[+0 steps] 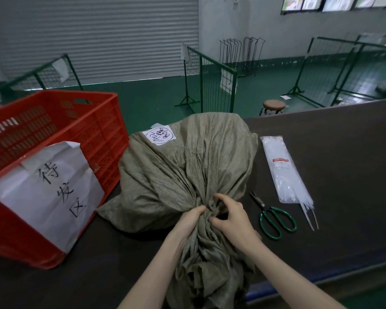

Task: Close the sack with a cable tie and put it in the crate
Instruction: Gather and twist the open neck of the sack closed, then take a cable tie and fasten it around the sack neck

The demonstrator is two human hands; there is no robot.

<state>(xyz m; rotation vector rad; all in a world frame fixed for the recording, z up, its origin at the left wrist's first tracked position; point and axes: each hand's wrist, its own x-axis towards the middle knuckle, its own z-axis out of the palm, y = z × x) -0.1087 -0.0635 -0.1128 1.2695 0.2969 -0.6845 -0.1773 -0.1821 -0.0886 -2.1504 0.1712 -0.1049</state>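
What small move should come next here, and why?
Probably keep the left hand clamped on the sack neck and send the right hand to the pack of cable ties beside the scissors. Both hands bunch the neck, but no tie is visible on it.

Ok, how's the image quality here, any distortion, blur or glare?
Head view: wide-angle bending curves the table edge and fences; light is dim and even, no glare; both hands' grip on the sack is sharp; the far right edge looks smeared.
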